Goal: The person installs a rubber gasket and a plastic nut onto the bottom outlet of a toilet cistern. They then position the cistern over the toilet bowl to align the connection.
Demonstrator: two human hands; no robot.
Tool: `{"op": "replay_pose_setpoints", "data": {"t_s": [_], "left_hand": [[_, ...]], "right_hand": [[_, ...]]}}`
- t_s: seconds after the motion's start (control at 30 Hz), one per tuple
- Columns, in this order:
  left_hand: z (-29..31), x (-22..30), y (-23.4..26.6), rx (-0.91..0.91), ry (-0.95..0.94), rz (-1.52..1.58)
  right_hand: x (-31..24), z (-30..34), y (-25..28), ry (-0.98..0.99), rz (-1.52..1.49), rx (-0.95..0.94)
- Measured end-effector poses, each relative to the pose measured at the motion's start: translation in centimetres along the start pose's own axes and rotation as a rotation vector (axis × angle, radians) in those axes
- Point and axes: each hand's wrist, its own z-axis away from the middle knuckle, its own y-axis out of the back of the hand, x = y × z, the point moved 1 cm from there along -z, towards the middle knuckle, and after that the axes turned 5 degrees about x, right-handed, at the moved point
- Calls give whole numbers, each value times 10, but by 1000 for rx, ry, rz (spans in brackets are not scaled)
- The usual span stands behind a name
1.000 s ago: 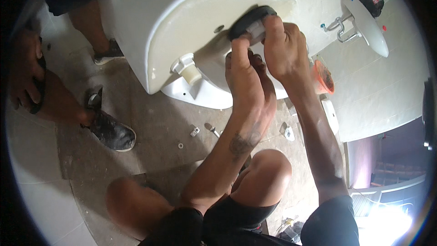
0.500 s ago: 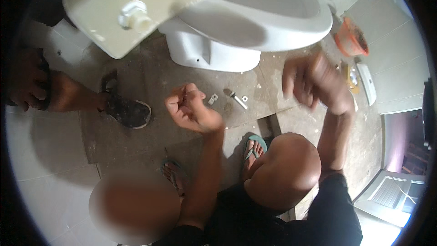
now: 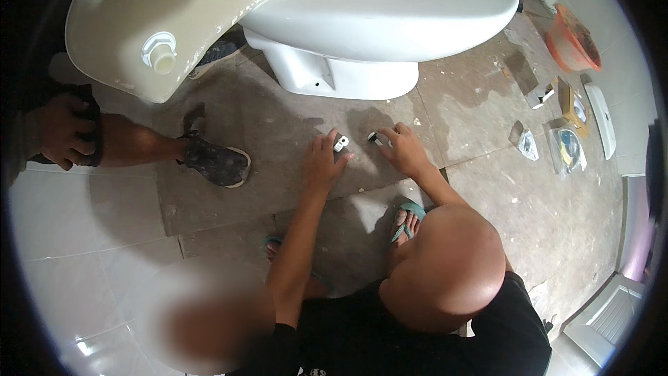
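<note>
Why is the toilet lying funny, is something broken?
Nothing looks broken. The white toilet is tipped over on the bare floor, its underside showing. Both hands, left and right, reach small fittings there.

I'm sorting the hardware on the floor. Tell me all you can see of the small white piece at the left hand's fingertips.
The small white fitting looks like plastic, short and blocky, with a darker end. It lies on the bare grey floor just in front of the white toilet base. The left hand reaches it with its fingertips, touching or about to pinch it. Finer detail is too small to tell.
</note>
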Motion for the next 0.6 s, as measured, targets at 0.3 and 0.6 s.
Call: {"op": "replay_pose_setpoints", "data": {"t_s": [0.3,0.6], "left_hand": [[-29,-40,-11,-359,-185,149],[-41,-54,86,-642,-510,-248]], "right_hand": [[39,-7,2,102,-193,-66],[2,-3,-22,86,42,-32]]}}
